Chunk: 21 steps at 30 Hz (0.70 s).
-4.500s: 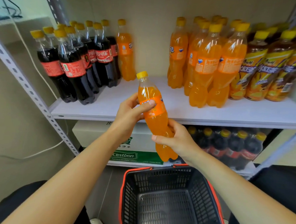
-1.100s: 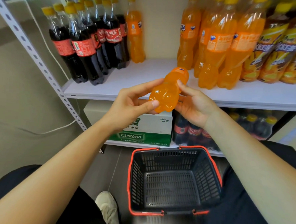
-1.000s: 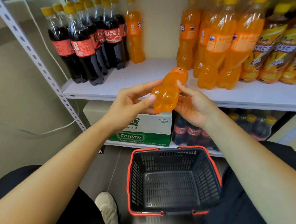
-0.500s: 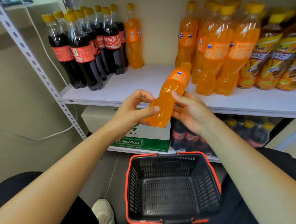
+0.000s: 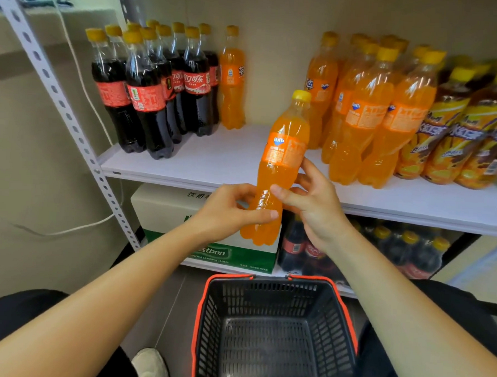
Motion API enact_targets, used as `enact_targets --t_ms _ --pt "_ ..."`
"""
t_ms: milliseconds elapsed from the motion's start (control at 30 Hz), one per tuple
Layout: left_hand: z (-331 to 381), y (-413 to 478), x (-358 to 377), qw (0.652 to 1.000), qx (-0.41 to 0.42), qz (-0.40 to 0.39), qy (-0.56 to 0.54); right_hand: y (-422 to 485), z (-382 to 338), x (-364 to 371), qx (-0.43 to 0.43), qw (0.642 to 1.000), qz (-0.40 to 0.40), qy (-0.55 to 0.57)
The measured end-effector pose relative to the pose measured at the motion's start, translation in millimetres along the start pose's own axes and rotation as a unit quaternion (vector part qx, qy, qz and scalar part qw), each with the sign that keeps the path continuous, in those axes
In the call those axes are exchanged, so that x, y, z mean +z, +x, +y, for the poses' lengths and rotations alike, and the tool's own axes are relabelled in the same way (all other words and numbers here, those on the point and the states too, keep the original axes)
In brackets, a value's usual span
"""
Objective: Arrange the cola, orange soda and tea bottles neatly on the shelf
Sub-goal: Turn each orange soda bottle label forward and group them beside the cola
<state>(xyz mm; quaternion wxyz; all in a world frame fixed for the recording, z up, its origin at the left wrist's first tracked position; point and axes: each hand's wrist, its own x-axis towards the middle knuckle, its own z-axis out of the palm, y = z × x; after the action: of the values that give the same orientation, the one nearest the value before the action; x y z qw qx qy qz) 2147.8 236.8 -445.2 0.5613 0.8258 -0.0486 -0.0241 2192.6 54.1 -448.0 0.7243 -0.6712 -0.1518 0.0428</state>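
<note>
the left hand and right hand both grasp the yellow-capped clear plastic bottle of orange soda upright in front of the white shelf board, probably to face its label outward

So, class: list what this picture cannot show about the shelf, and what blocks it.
- Head view: rear cola bottles, hidden behind the front row.
- Head view: tea bottles, cut off by the right edge.
- Head view: carton lettering, covered by the left hand and orange soda bottle.
- Head view: lower-shelf bottles, partly behind the right hand.
</note>
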Motion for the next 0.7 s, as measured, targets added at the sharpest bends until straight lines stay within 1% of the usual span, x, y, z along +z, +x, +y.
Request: enact_targets --t_ms 133,167,200,300,400,500,600,700 --pt "2.5 10.5 -11.7 0.998 -0.007 -0.009 -0.068 7.1 -7.9 -4.1 -0.022 0.998 -0.058 -0.015" --pt "3.5 13.5 -14.9 0.997 0.0 -0.004 -0.079 10.2 -10.5 -6.4 -0.023 0.998 -0.055 -0.026" --pt "4.6 17.1 -18.0 0.996 0.008 0.008 -0.088 14.0 -12.4 -8.9 -0.027 0.998 -0.035 -0.046" --pt "5.2 34.2 -29.9 0.992 0.018 0.059 -0.108 32.0 -12.2 -17.0 -0.044 0.989 0.074 -0.12" --pt "1.0 57.5 -45.7 0.989 0.025 0.122 -0.082 58.4 -8.1 -24.1 -0.039 0.974 0.136 -0.177" --pt "-7.8 82.6 -57.6 0.981 0.047 0.179 -0.058 92.0 -1.6 -26.4 -0.02 0.965 0.151 -0.213" --pt "-20.8 109.0 -65.0 0.972 0.038 0.227 -0.041 124.4 5.3 -23.2 -0.003 0.957 0.15 -0.247" --pt "-33.6 133.8 -74.7 0.966 0.03 0.255 -0.018 152.2 13.0 -21.0 -0.018 0.953 0.157 -0.259"
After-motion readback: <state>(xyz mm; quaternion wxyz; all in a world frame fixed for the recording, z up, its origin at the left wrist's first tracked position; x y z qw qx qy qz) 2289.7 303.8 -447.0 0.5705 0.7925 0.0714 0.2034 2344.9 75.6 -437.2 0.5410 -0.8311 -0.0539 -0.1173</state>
